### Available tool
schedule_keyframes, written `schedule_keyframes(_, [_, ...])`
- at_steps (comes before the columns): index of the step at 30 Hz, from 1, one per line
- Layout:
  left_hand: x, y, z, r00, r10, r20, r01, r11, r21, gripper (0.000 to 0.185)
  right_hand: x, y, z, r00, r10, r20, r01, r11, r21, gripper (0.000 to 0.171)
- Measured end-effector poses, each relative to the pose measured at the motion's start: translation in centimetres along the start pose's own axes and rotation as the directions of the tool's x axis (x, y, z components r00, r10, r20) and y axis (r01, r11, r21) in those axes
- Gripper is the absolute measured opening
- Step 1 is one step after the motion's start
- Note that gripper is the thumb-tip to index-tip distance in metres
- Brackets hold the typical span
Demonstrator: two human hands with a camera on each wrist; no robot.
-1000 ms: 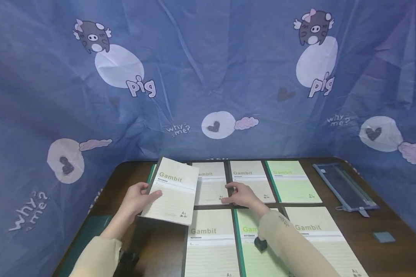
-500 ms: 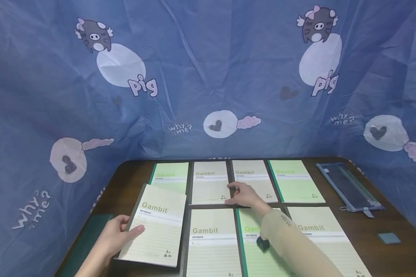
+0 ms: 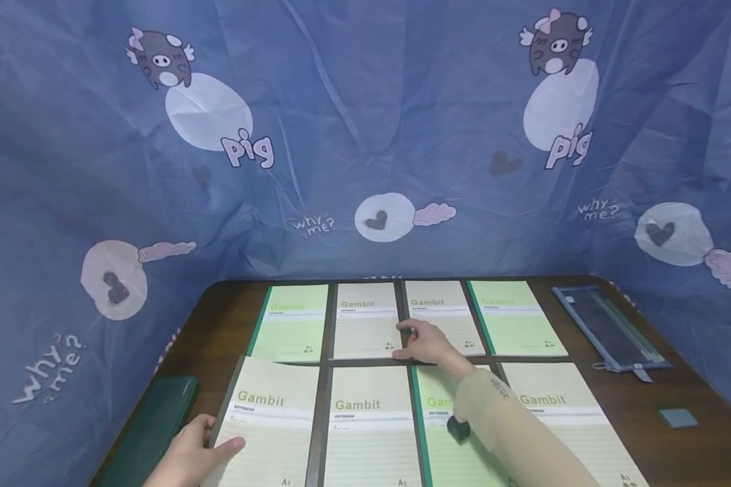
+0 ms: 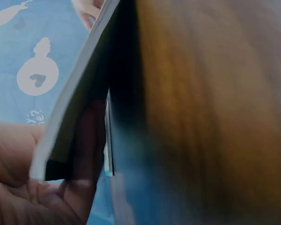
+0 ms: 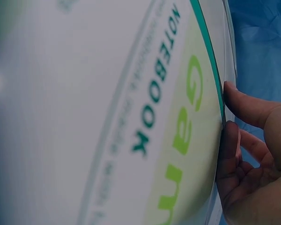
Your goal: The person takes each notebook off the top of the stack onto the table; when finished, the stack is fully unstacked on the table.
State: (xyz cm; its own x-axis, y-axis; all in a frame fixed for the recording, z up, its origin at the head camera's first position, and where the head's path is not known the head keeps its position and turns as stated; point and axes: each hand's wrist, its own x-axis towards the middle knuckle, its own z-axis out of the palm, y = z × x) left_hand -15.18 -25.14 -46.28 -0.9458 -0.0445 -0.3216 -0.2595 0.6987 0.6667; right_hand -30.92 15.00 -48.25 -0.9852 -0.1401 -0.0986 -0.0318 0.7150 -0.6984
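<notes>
At the front left, my left hand [image 3: 189, 450] holds a cream Gambit notebook [image 3: 274, 426] by its left edge, thumb on the cover and fingers beneath. The left wrist view shows the underside and pale edge of this notebook [image 4: 65, 108] over the brown table. My right hand [image 3: 428, 345] rests where two cream notebooks of the back row meet, the second [image 3: 365, 325] and the third [image 3: 435, 308], thumb and index finger spread. Below the right forearm lies a green-spined notebook [image 3: 435, 389], its lettering large in the right wrist view.
Green notebooks lie at the back row's left [image 3: 289, 325] and right [image 3: 518, 318] ends. Two more cream ones lie in front [image 3: 374, 439], one at right [image 3: 554, 406]. A dark green case [image 3: 152, 429] is at left; a mesh pouch [image 3: 609, 331] and small teal block [image 3: 677, 417] at right.
My left hand has brought the cream notebook from over the back-left notebooks down toward me to the front-left spot, uncovering the green notebook behind. The right hand has stayed in place.
</notes>
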Motion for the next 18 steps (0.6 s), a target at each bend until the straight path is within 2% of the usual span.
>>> schedule_keyframes(3, [-0.3, -0.4, 0.5, 1.0, 0.007, 0.003, -0.007, 0.996, 0.093, 0.067, 0.0, 0.0, 0.1, 1.0, -0.003, 0.001, 0.003, 1.0, -0.005, 0.067])
schedule_keyframes(5, [-0.5, -0.4, 0.7, 1.0, -0.013, 0.016, 0.011, 0.991, 0.133, 0.065, 0.0, 0.0, 0.1, 1.0, -0.001, 0.004, 0.001, 1.0, -0.005, 0.067])
schedule_keyframes(9, [-0.8, -0.2, 1.2, 0.998, -0.048, 0.037, 0.038, 0.974, 0.224, 0.087, -0.1, -0.1, -0.1, 1.0, 0.001, 0.005, -0.001, 1.0, -0.005, 0.067])
schedule_keyframes(12, [-0.8, 0.1, 1.4, 0.997, -0.064, 0.036, 0.05, 0.95, 0.308, 0.103, -0.3, -0.2, -0.2, 1.0, 0.005, 0.003, -0.005, 1.0, -0.001, 0.067])
schedule_keyframes(18, [-0.8, 0.4, 1.7, 0.995, -0.093, 0.025, 0.073, 0.903, 0.424, 0.11, -0.4, -0.2, -0.2, 1.0, 0.002, 0.003, -0.002, 1.0, 0.008, 0.067])
